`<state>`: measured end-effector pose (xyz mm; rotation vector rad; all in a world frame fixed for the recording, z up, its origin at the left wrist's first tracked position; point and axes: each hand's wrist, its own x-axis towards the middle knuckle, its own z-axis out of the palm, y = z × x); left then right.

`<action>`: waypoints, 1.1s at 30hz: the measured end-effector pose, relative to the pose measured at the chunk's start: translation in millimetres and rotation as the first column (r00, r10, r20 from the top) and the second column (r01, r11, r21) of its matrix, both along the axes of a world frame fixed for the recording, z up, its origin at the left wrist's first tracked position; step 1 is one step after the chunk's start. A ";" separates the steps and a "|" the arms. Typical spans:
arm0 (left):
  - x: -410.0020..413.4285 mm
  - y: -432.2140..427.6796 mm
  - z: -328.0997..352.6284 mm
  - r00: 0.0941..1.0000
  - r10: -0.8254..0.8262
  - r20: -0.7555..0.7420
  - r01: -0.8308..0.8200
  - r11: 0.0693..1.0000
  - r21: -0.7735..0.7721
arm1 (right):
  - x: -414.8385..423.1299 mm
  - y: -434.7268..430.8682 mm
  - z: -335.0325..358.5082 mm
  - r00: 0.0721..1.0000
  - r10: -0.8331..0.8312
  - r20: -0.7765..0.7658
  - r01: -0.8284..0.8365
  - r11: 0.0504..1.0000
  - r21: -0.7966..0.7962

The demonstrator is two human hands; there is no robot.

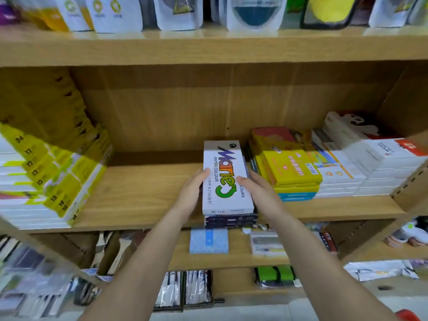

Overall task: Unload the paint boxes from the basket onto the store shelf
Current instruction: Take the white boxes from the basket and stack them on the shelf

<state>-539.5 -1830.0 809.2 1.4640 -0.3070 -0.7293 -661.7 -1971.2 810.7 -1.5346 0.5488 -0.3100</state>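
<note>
A white paint box (225, 179) printed "Marie's Water Colour" lies flat on the middle wooden shelf (139, 195), on top of a darker box (230, 221) whose front end shows beneath it. My left hand (193, 193) presses against the box's left side, fingers stretched onto its top edge. My right hand (259, 188) lies on the box's right edge with the fingers flat. Both hands touch the top box from either side. The basket is mostly out of view; only a red bit (408, 315) shows at the bottom right corner.
Yellow and white boxes (294, 169) are stacked right of the paint box, with white boxes (379, 158) further right. Numbered yellow-white packs (53, 179) lean at the left. Bare shelf wood lies between them. Pouches (178, 12) stand on the shelf above, more goods (208, 240) below.
</note>
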 end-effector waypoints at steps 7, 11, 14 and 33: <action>-44.3 45.9 -34.6 0.923 -0.177 0.340 0.215 0.973 -0.079 | -54.2 35.0 -38.1 0.981 -0.009 0.192 0.069 0.949 -0.307; -39.4 35.4 -42.3 0.882 -0.152 0.447 0.168 0.986 0.004 | -44.9 30.7 -43.1 0.982 -0.006 0.191 0.094 0.884 -0.458; -27.5 18.5 -38.5 0.878 -0.154 0.452 0.155 0.987 0.035 | -28.8 24.5 -37.0 0.982 -0.046 0.186 0.122 0.899 -0.421; -5.5 -25.1 -42.5 0.669 -0.256 0.698 0.010 0.942 0.336 | -55.8 23.9 -78.1 0.941 -0.330 0.069 0.256 0.567 -0.783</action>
